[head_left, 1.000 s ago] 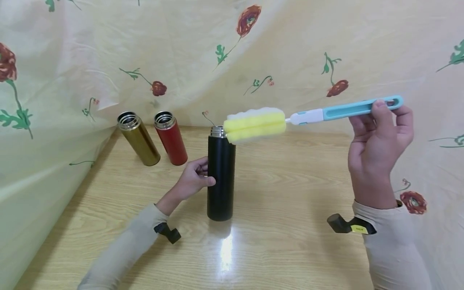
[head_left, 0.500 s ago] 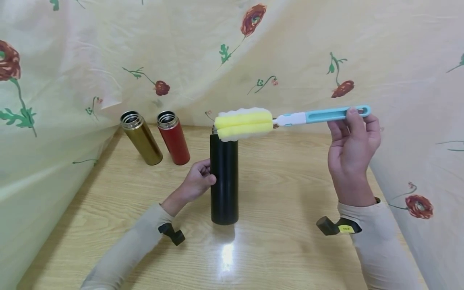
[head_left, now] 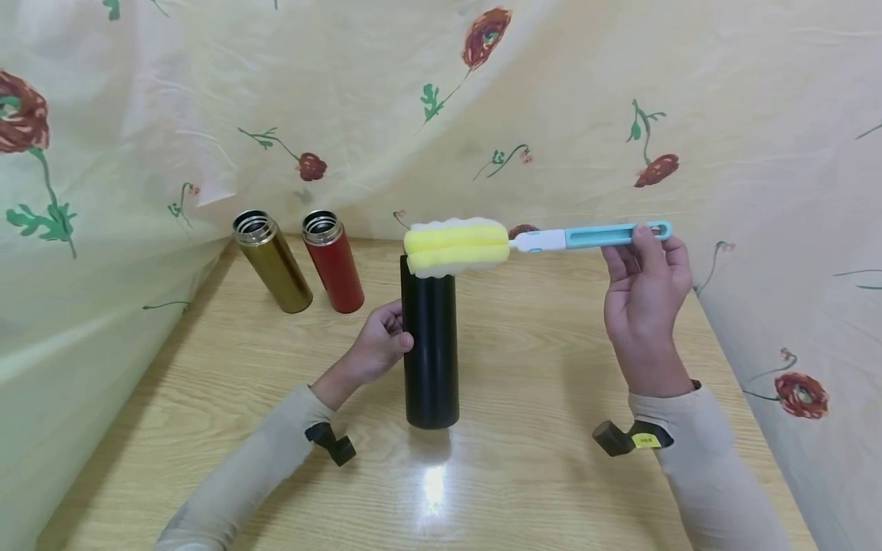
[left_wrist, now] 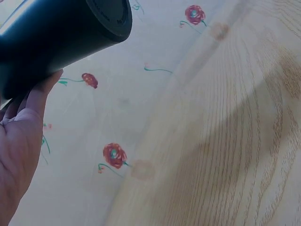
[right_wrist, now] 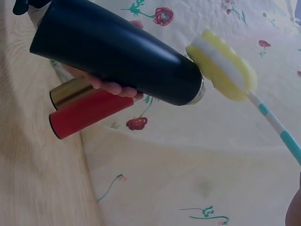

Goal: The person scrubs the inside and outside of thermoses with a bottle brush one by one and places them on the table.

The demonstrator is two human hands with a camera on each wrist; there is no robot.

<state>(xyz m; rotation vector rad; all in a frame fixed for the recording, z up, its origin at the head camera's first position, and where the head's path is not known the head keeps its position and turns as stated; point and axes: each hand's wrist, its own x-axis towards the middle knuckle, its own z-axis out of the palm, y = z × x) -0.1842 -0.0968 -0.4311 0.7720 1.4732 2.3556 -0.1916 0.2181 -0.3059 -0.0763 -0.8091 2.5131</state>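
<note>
My left hand [head_left: 377,343] grips a black thermos bottle [head_left: 431,352] around its side, the thumb toward me. The bottle stands near upright, and its printed underside shows in the left wrist view, off the table. In my right hand [head_left: 648,295] is the blue handle of a bottle brush [head_left: 457,246], pinched near its end with the thumb on top. The brush lies about level, its yellow and white sponge head in front of the bottle's mouth in the head view and hiding it. From the right wrist view, the sponge [right_wrist: 223,66] appears beside the steel neck, outside the opening.
A gold thermos [head_left: 274,264] and a red thermos [head_left: 334,264], both uncapped, stand on the wooden table [head_left: 524,459] to the left, behind my left hand. Flowered cloth [head_left: 386,92] hangs at the back and both sides.
My right hand has moved left and somewhat down with the bottle brush, bringing the sponge across the bottle's mouth. The left hand keeps its grip on the black thermos bottle, which shifts slightly right.
</note>
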